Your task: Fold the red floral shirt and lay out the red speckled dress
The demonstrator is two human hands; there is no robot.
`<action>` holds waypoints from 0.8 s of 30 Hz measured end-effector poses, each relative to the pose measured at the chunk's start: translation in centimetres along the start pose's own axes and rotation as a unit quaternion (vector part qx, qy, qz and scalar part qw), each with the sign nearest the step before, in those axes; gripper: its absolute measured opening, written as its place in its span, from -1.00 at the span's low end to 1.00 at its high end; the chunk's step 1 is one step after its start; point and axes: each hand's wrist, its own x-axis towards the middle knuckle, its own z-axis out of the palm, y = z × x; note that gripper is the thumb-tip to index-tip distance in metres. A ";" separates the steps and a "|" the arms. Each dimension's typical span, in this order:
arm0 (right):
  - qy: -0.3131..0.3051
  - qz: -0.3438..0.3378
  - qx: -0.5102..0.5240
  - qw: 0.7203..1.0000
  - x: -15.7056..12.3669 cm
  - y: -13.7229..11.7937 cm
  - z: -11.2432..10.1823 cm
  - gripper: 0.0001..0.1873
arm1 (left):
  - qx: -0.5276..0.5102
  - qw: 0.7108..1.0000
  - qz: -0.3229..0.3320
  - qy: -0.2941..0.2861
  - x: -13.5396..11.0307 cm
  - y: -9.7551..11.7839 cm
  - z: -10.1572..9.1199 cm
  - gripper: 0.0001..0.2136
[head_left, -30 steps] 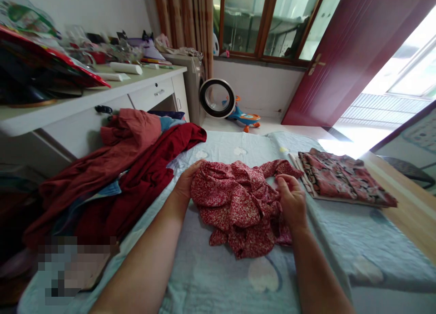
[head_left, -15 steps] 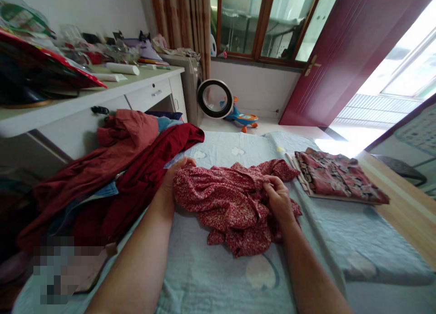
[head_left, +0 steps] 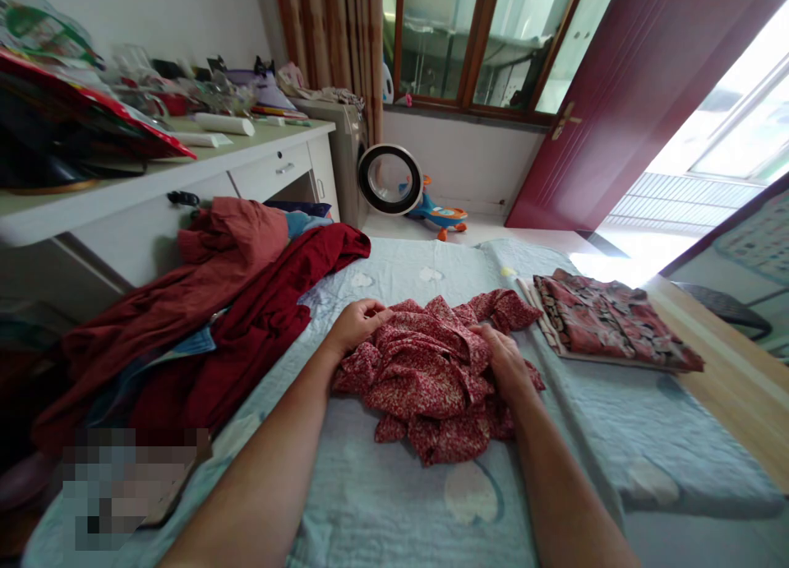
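Observation:
A crumpled red garment (head_left: 425,371) with a small pale pattern lies bunched on the light blue bed cover (head_left: 394,502). Its exact cut does not show among the folds. At the garment's upper left edge, my left hand (head_left: 358,328) is closed on the cloth with bent fingers. My right hand (head_left: 506,362) grips the cloth on the right side, thumb on top and the other fingers mostly hidden. To the right lies a folded stack with a pink and black patterned garment (head_left: 616,317) on top.
Dark red clothes (head_left: 265,330) and a rust-coloured garment (head_left: 228,247) are heaped at left against a white desk (head_left: 259,169) crowded with items. Behind the bed stands a washing machine with its round door (head_left: 390,179) open, beside a blue and orange toy (head_left: 440,214). A wooden surface (head_left: 721,330) borders the right.
My left hand has moved right and gathered the garment's left side inward, so the bundle is narrower. My right hand has hardly shifted, staying on the cloth.

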 end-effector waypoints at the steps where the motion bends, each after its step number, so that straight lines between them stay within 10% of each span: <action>1: -0.013 0.014 0.000 1.000 0.0 0.0 0.1 -0.60 | 0.008 1.000 -0.001 -0.022 0.0 -0.1 0.3 -0.67; 8: 0.032 0.007 0.114 0.993 0.0 0.6 0.4 -0.71 | 0.005 0.999 0.011 -0.050 -0.1 -0.4 0.8 -0.68; 15: 0.087 0.009 0.321 0.943 -0.1 -0.4 -0.2 -0.71 | -0.188 0.981 0.003 -0.042 -1.0 3.7 -0.3 -0.72; 24: 0.045 0.067 0.390 0.917 0.0 -1.1 -0.7 -0.60 | -0.137 0.975 0.017 -0.173 -2.4 7.8 -1.0 -0.84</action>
